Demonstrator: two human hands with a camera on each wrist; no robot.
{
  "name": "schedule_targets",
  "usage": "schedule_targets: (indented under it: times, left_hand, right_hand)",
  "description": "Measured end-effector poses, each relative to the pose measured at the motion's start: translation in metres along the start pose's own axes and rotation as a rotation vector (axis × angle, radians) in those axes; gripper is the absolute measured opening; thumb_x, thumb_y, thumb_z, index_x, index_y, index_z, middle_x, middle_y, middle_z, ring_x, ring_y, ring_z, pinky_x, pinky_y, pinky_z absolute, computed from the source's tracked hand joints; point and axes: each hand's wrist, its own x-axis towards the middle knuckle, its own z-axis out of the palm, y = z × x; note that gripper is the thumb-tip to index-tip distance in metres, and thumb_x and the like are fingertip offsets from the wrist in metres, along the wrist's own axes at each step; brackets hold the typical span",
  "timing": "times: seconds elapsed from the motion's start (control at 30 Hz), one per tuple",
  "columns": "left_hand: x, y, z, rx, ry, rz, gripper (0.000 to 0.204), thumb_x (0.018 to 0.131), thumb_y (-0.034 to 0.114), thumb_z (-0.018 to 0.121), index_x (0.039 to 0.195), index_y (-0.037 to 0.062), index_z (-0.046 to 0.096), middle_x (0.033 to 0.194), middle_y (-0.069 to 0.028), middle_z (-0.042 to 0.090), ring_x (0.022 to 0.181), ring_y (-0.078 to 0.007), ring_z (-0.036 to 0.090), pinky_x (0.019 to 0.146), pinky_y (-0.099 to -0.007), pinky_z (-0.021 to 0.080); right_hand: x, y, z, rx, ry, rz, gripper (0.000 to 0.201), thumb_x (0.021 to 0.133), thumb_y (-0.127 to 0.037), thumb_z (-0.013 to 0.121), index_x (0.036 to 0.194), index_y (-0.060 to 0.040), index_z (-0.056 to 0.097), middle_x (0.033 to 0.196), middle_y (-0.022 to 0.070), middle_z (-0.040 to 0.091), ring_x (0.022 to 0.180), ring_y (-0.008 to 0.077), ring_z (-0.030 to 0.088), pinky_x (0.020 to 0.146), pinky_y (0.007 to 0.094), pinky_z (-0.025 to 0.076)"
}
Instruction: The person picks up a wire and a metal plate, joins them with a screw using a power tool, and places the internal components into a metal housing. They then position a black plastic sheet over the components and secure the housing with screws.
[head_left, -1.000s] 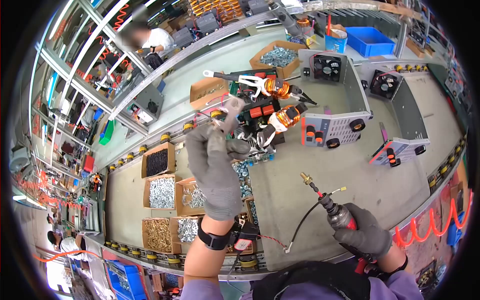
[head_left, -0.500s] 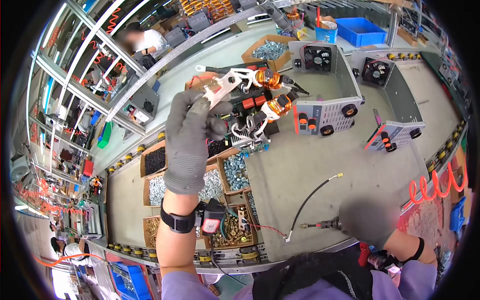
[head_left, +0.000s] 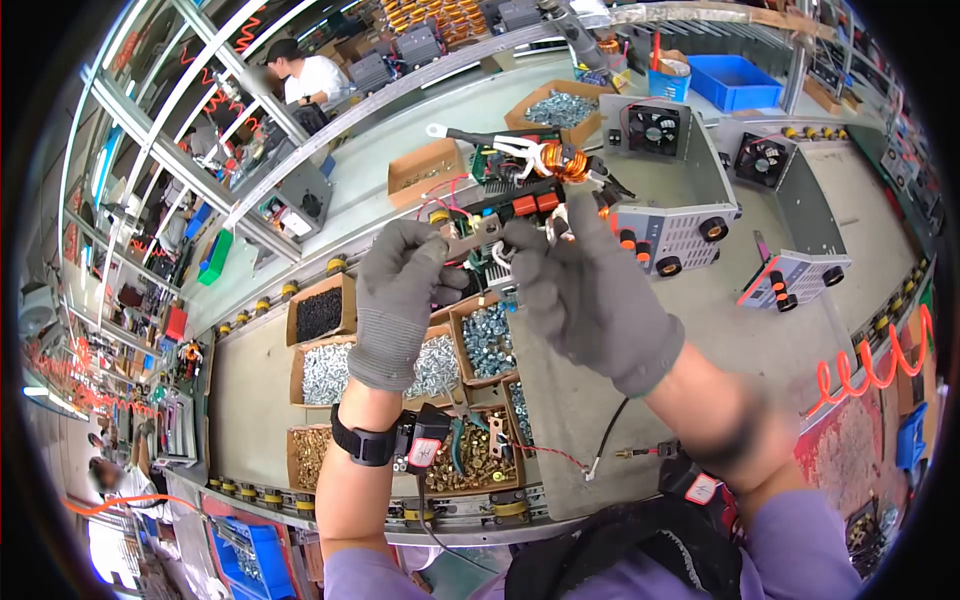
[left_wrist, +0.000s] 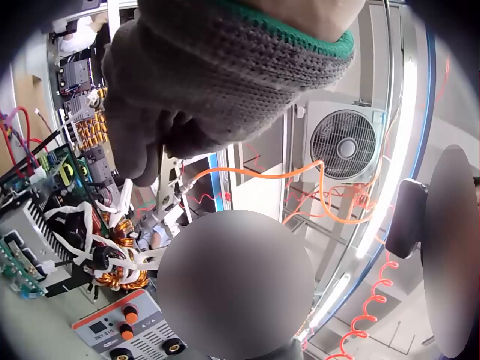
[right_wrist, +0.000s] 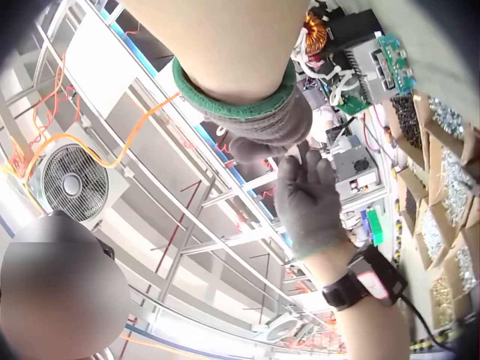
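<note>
My gloved left hand (head_left: 395,295) pinches a flat metal bracket with holes (head_left: 472,241) between thumb and fingers. In the left wrist view the bracket (left_wrist: 168,180) sticks out from the glove's fingertips. My gloved right hand (head_left: 605,305) is raised beside it, with its fingertips close to the bracket's other end; I cannot tell whether they grip anything. Just beyond both hands lies a circuit assembly with a copper-wound coil (head_left: 563,162), white leads and red blocks. The power screwdriver's bit (head_left: 640,453) shows on the table near my body.
Cardboard boxes of screws, nuts and brass parts (head_left: 487,335) stand left of centre. Two grey machine housings with fans (head_left: 670,235) are on the right. A black cable (head_left: 612,430) lies on the table. A coiled red air hose (head_left: 870,375) hangs at the right edge.
My right hand has let go of the screwdriver, left it on the table and come up beside the bracket. The left hand has brought the bracket lower and turned it nearer level.
</note>
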Motion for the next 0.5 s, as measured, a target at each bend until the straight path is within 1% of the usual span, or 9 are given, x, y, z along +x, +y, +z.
schedule_targets:
  times: [0.1, 0.17, 0.2, 0.23, 0.3, 0.37, 0.43, 0.47, 0.5]
  left_hand:
    - [-0.008, -0.005, -0.005, 0.0, -0.041, -0.028, 0.013, 0.094, 0.014, 0.053, 0.098, 0.0028, 0.057, 0.08, -0.0053, 0.064, 0.066, -0.0113, 0.065, 0.056, -0.022, 0.053]
    - [-0.013, -0.003, -0.006, 0.045, -0.139, -0.105, 0.011, 0.092, 0.012, 0.055, 0.098, 0.0029, 0.057, 0.079, -0.0056, 0.064, 0.064, -0.0113, 0.065, 0.055, -0.0217, 0.052]
    - [-0.015, 0.0, -0.003, 0.047, -0.175, -0.143, 0.009, 0.091, 0.009, 0.057, 0.096, 0.0014, 0.057, 0.079, -0.0068, 0.065, 0.063, -0.0097, 0.062, 0.054, -0.0227, 0.052]
    - [-0.017, -0.003, 0.0, 0.045, -0.181, -0.15, 0.009, 0.091, 0.009, 0.057, 0.096, 0.0014, 0.057, 0.079, -0.0068, 0.065, 0.063, -0.0097, 0.062, 0.054, -0.0227, 0.052]
    - [-0.022, -0.014, 0.008, 0.207, -0.335, -0.209, 0.009, 0.088, 0.007, 0.058, 0.092, -0.0004, 0.057, 0.076, -0.0066, 0.064, 0.06, -0.0095, 0.061, 0.053, -0.0239, 0.051]
    - [-0.028, -0.031, 0.027, 0.213, -0.388, -0.232, 0.011, 0.087, 0.008, 0.057, 0.092, -0.0019, 0.057, 0.076, -0.0065, 0.063, 0.06, -0.0101, 0.062, 0.053, -0.0246, 0.051]
    - [-0.031, -0.043, 0.051, 0.143, -0.406, -0.349, 0.013, 0.088, 0.009, 0.057, 0.095, -0.002, 0.057, 0.078, -0.0068, 0.064, 0.062, -0.0113, 0.064, 0.053, -0.0244, 0.052]
    - [-0.03, -0.05, 0.06, 0.086, -0.472, -0.414, 0.015, 0.089, 0.009, 0.055, 0.099, -0.0025, 0.057, 0.083, -0.0084, 0.064, 0.064, -0.0138, 0.066, 0.055, -0.0256, 0.055]
    - [-0.031, -0.054, 0.067, 0.088, -0.484, -0.422, 0.015, 0.089, 0.009, 0.055, 0.099, -0.0025, 0.057, 0.083, -0.0084, 0.064, 0.064, -0.0138, 0.066, 0.055, -0.0256, 0.055]
  right_hand:
    - [0.014, 0.005, -0.005, 0.109, -0.027, -0.145, 0.03, 0.094, -0.039, 0.059, 0.094, -0.0095, 0.058, 0.074, 0.0028, 0.062, 0.059, 0.0102, 0.057, 0.051, 0.0248, 0.046]
    - [0.008, 0.009, 0.0, -0.268, 0.305, -0.04, 0.025, 0.092, -0.034, 0.063, 0.087, -0.0091, 0.058, 0.069, 0.0012, 0.06, 0.053, 0.0087, 0.053, 0.046, 0.0217, 0.042]
    - [-0.005, 0.004, -0.006, -0.642, 0.232, 0.001, 0.02, 0.09, -0.025, 0.064, 0.09, -0.0054, 0.06, 0.072, 0.0018, 0.06, 0.058, 0.0082, 0.054, 0.051, 0.0229, 0.045]
    - [-0.012, 0.005, -0.013, -0.638, 0.24, 0.003, 0.02, 0.09, -0.025, 0.064, 0.09, -0.0054, 0.06, 0.072, 0.0018, 0.06, 0.058, 0.0082, 0.054, 0.051, 0.0229, 0.045]
    - [-0.021, 0.008, -0.031, -1.167, 0.314, -0.162, 0.021, 0.089, -0.019, 0.064, 0.1, -0.0011, 0.061, 0.075, 0.0023, 0.06, 0.065, 0.0078, 0.056, 0.056, 0.0241, 0.047]
    - [-0.024, -0.003, -0.055, -1.178, 0.259, -0.115, 0.027, 0.088, -0.019, 0.066, 0.106, 0.0006, 0.062, 0.079, 0.0032, 0.061, 0.071, 0.0094, 0.058, 0.061, 0.0271, 0.048]
    - [-0.027, -0.008, -0.065, -1.343, 0.172, -0.271, 0.027, 0.086, -0.018, 0.068, 0.104, 0.0008, 0.063, 0.081, 0.0042, 0.06, 0.072, 0.0108, 0.057, 0.063, 0.0294, 0.048]
    - [-0.029, -0.011, -0.065, -1.274, 0.162, -0.213, 0.026, 0.085, -0.02, 0.069, 0.101, -0.0001, 0.064, 0.082, 0.0078, 0.061, 0.076, 0.0171, 0.059, 0.069, 0.0332, 0.048]
    - [-0.028, -0.012, -0.068, -1.267, 0.175, -0.212, 0.026, 0.085, -0.02, 0.069, 0.101, -0.0001, 0.064, 0.082, 0.0078, 0.061, 0.076, 0.0171, 0.059, 0.069, 0.0332, 0.048]
